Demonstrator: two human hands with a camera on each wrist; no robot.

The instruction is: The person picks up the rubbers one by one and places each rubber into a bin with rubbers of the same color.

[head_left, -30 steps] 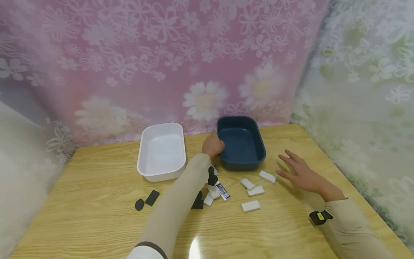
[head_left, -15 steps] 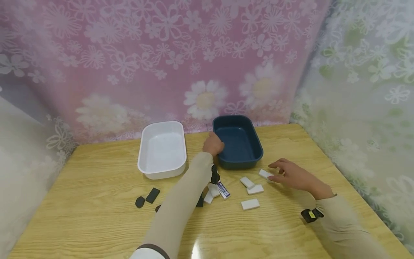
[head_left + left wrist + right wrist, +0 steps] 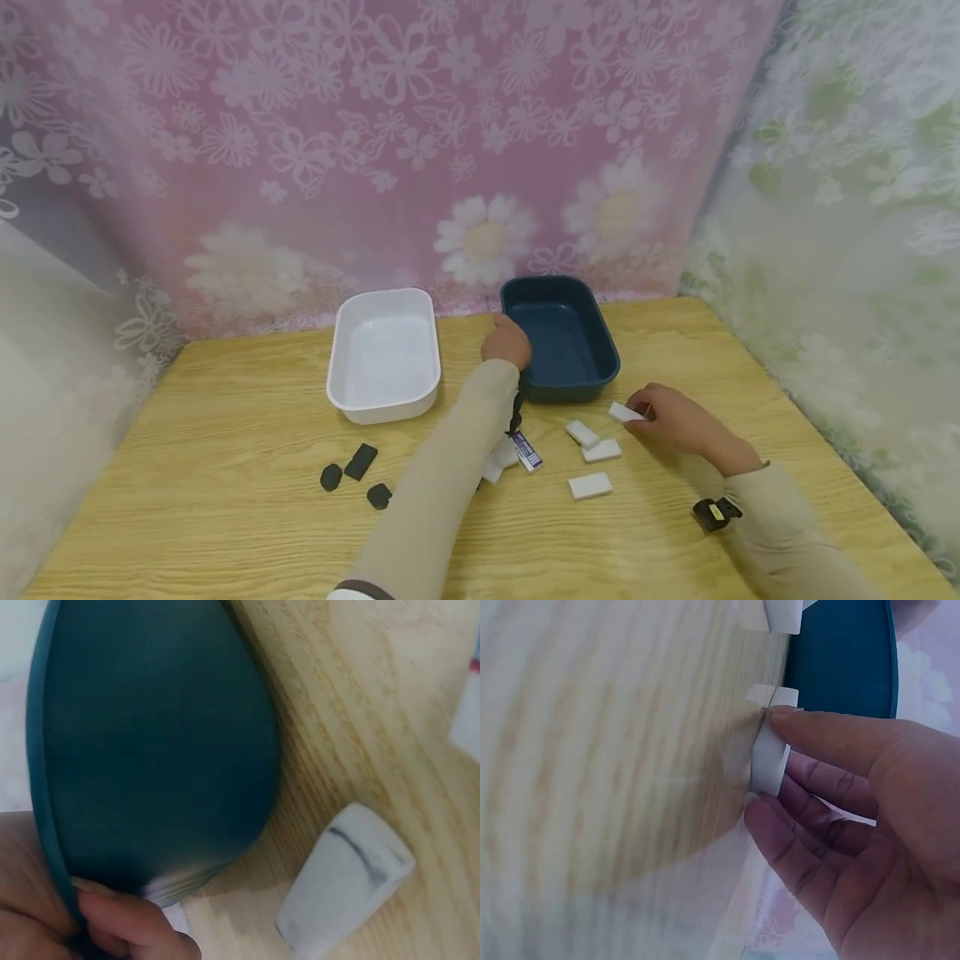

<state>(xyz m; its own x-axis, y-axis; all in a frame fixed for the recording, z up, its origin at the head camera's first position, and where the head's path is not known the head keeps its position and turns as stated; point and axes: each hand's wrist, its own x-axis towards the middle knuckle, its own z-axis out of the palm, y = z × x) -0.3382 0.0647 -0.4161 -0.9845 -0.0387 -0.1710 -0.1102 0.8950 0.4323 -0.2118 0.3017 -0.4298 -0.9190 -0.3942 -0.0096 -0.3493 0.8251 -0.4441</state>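
Observation:
My left hand (image 3: 507,342) grips the near-left rim of the dark blue tub (image 3: 570,321); in the left wrist view the fingers (image 3: 127,922) curl round that rim (image 3: 45,795) beside a white eraser (image 3: 345,877). My right hand (image 3: 667,417) pinches a white eraser (image 3: 622,412) just in front of the tub; the right wrist view shows the eraser (image 3: 769,761) held between thumb and fingers (image 3: 832,739). Other white erasers (image 3: 589,486) lie on the wooden table (image 3: 225,517) between my arms.
A white tub (image 3: 385,354) stands left of the blue one. Three small black pieces (image 3: 362,461) lie at the front left. A printed eraser (image 3: 527,451) lies by my left forearm. Flowered curtains close in the table at the back and on the right.
My right hand has moved left onto the white eraser by the blue tub and pinched it. The left hand stays on the tub's rim.

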